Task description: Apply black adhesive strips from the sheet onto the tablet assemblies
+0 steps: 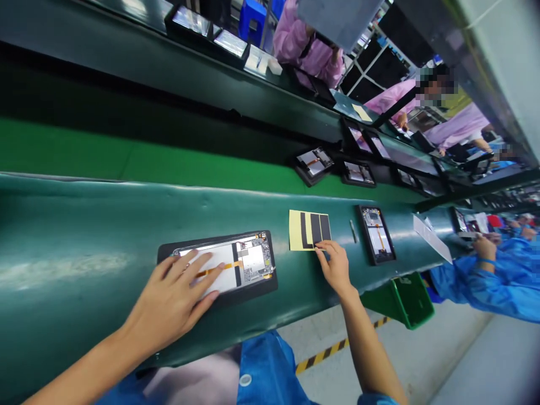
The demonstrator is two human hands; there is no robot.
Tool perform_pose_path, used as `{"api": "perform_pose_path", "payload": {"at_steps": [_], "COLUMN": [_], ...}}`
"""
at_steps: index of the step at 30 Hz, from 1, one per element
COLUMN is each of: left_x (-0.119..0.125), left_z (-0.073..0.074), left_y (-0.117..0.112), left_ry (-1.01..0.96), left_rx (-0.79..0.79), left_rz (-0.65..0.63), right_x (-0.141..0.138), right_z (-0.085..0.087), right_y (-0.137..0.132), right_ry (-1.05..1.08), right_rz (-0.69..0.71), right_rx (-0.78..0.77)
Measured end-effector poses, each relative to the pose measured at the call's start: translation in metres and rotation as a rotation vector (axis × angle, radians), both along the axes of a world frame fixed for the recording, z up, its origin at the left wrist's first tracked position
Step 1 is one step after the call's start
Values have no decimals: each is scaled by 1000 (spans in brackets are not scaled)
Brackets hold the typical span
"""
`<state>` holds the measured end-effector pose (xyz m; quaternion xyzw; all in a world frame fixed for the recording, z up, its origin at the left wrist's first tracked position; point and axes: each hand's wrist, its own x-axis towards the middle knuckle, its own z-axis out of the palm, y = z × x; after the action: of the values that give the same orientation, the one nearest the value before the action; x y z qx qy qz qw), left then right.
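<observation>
My left hand (177, 292) lies with fingers spread over an opened tablet (253, 256), touching its silvery battery area near an orange ribbon cable. The tablet rests in a black tray (244, 293), and a black strip crosses it beside the circuit board. At the lower edge of a yellow backing sheet (296, 230), my right hand (336, 264) has thumb and forefinger closed on the end of a black adhesive strip (315, 228). More black strips sit on that sheet. How far the pinched strip is lifted is hard to see.
Right of the sheet lie a thin pen-like tool (353, 231) and another opened tablet (378, 236) in a tray. Beyond the bench edge, a green belt (169, 169) carries more tablets (315, 163). A green bin (411, 301) stands below. Co-workers in blue (485, 281) and pink (291, 39) sit nearby.
</observation>
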<state>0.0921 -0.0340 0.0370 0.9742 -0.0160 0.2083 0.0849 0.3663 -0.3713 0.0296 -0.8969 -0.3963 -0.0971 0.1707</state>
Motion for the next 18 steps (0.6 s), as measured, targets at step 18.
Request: {"api": "perform_pose_path", "payload": {"at_steps": [18], "left_x": [172], "left_z": [-22], "left_y": [-106], "left_ry": [201], "left_rx": [-65], "left_rz": [-370], "right_x": [26], "right_z": [10], "right_y": [11], "right_ry": [88], "right_rz": [125], "right_rx": [-234]}}
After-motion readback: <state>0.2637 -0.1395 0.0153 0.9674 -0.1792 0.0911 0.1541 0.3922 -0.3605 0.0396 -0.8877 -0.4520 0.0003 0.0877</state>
